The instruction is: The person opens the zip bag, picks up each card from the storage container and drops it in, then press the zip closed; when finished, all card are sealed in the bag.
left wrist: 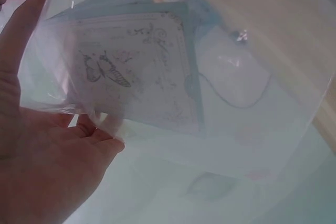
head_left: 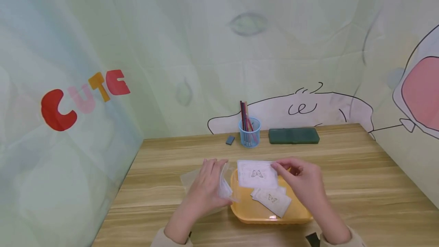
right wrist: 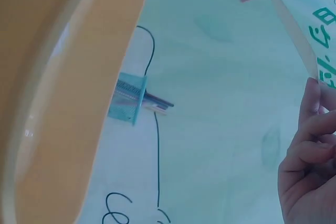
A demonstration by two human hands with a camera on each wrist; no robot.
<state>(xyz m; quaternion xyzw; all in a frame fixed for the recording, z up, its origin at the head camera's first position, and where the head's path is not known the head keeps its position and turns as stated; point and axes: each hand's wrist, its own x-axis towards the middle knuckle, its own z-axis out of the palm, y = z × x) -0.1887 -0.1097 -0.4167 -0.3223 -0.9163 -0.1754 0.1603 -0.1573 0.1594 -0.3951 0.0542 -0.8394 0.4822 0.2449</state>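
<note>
My left hand [head_left: 207, 186] grips a clear plastic bag [left wrist: 236, 140], thumb on one side and fingers on the other. Inside the bag, several butterfly-printed cards [left wrist: 131, 72] stand fanned in a stack. Between thumb and fingertips, my right hand [head_left: 305, 180] pinches one corner of a white card [head_left: 257, 174] with a butterfly in its middle. That card is held up over the orange tray [head_left: 240, 214], and in the right wrist view it is seen nearly edge-on. A few more butterfly cards [head_left: 272, 200] lie overlapping in the tray below it.
Behind the tray, a blue cup [head_left: 250, 134] holds several pencils. A dark green case [head_left: 294, 135] lies to its right and a small blue-grey eraser [head_left: 230, 140] to its left. A printed curtain rises behind and beside the wooden table [head_left: 360, 186].
</note>
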